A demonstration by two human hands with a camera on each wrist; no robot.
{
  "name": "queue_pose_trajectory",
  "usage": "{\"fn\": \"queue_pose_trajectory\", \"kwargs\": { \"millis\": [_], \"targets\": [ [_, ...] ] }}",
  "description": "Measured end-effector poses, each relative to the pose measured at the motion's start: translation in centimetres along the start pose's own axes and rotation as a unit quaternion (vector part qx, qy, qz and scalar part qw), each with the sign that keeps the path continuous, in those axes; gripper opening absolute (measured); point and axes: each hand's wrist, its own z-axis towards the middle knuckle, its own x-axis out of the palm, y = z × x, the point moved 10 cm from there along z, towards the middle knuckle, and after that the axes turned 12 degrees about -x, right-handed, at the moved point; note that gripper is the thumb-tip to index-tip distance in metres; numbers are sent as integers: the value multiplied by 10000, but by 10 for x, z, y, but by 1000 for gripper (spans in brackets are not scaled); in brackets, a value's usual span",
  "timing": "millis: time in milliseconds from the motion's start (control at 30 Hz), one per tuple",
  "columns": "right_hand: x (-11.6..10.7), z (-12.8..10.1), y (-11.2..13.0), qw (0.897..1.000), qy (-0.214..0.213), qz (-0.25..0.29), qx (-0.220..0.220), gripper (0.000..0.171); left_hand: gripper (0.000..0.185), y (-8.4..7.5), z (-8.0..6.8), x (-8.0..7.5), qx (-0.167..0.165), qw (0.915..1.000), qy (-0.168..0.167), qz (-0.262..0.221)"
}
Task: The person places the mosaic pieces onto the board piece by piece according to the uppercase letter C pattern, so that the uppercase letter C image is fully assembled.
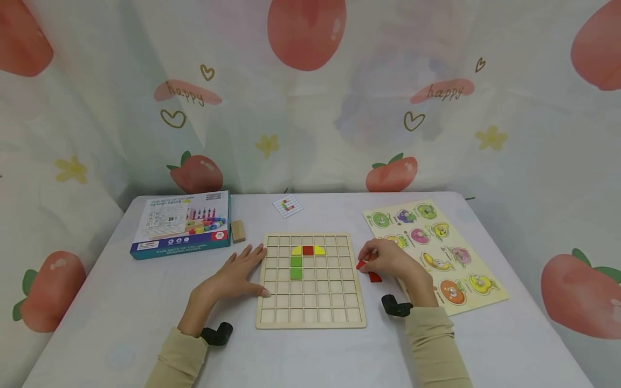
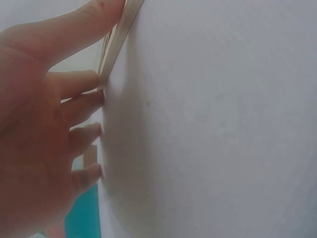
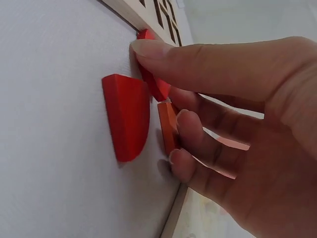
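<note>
A wooden grid board lies flat in the middle of the table. It carries a red square tile between two yellow quarter-round tiles, with two green squares below. My left hand rests flat on the table, its straight fingers against the board's left edge. Just right of the board, my right hand pinches a small red piece between thumb and fingers. A red quarter-round piece and an orange-red piece lie on the table beside it.
A blue toy box and a wooden block sit at the back left. A small pattern card lies behind the board. A fruit peg puzzle lies on the right, under my right wrist. A printed curtain hangs behind the table.
</note>
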Motion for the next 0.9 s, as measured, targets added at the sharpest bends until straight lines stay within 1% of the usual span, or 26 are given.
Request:
{"fn": "queue_pose_trajectory", "kwargs": {
  "millis": [133, 467, 633, 800, 900],
  "targets": [
    [-2, 0, 0, 10000, -89, 19, 14, 17, 106, 0, -1, -1, -7, 10000, 9, 2],
    [-14, -2, 9, 9986, -293, 145, -405, 4, 106, 0, 0, -1, -18, 10000, -28, 25],
    [-17, -4, 16, 9956, -369, 484, -716, 10, 106, -1, 0, -1, -39, 10000, -27, 33],
    [-8, 1, 22, 9919, -205, 846, -930, 17, 106, -1, 0, -1, -56, 10000, -14, 35],
    [-3, 4, 24, 9910, -165, 921, -959, 18, 106, -1, 0, -1, -47, 10000, -20, 51]
  ]
}}
